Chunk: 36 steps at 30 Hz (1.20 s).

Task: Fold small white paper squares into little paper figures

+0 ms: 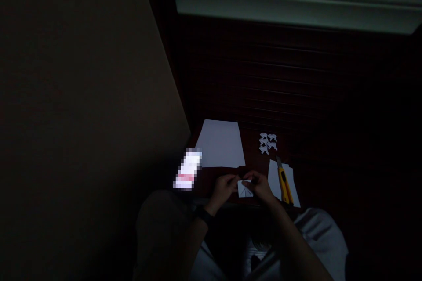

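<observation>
A small white folded paper with crease lines lies at the table's near edge, between my two hands. My right hand is closed on its upper right part, thumb on top of the paper. At the paper's upper left edge, my left hand has its fingers bent together and pinches or presses there; the dim light hides exactly how. Further up and to the right sit several small folded paper figures in a cluster.
A stack of white paper lies at the back left, beside a lit, blurred-out phone. To the right, a yellow utility knife rests with its blade out on smaller white sheets. A wall rises close on the left.
</observation>
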### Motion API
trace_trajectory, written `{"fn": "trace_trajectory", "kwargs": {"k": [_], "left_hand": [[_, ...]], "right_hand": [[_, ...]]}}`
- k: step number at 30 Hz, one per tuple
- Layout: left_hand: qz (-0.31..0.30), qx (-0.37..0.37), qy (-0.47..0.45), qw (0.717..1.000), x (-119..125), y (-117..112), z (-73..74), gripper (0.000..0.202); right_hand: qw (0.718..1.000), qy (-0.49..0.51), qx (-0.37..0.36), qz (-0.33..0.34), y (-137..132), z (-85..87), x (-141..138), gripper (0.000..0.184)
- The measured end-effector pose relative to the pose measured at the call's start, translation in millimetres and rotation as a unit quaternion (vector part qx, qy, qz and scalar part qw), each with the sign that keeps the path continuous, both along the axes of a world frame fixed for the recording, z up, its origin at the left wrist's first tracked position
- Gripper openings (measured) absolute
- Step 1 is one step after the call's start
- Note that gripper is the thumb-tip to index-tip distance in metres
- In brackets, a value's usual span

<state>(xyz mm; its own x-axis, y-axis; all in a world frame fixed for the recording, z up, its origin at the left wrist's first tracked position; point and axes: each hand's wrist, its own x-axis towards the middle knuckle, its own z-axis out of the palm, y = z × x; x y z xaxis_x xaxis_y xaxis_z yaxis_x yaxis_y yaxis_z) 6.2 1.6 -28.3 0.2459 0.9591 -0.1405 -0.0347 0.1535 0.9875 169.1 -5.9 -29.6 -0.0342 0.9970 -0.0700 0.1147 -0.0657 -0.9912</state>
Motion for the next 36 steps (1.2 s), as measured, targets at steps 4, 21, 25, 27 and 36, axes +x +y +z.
{"fn": "trace_trajectory", "kwargs": {"k": [4, 21, 25, 27, 36], "left_hand": [[0.008, -0.007, -0.014, 1.000, 0.7, 0.7, -3.3, 0.033], [-0.034, -0.049, -0.080, 0.995, -3.5, 0.4, -3.7, 0.029], [-0.043, -0.042, -0.079, 0.995, -3.5, 0.1, -2.6, 0.028], [-0.042, -0.042, -0.073, 0.996, -3.4, -0.2, -2.1, 0.029], [-0.042, -0.033, -0.051, 0.997, -3.3, -1.3, -1.9, 0.029]], "right_hand": [[1.000, 0.008, 0.003, -0.003, 0.6, 1.0, -0.4, 0.020], [0.999, 0.039, -0.012, 0.013, 0.0, 5.9, 5.5, 0.022], [0.999, 0.031, -0.011, 0.016, 0.2, 6.5, 5.4, 0.020], [1.000, 0.020, -0.011, 0.013, 0.6, 7.0, 5.0, 0.021], [1.000, -0.005, -0.013, 0.009, 2.0, 4.4, 3.4, 0.021]]}}
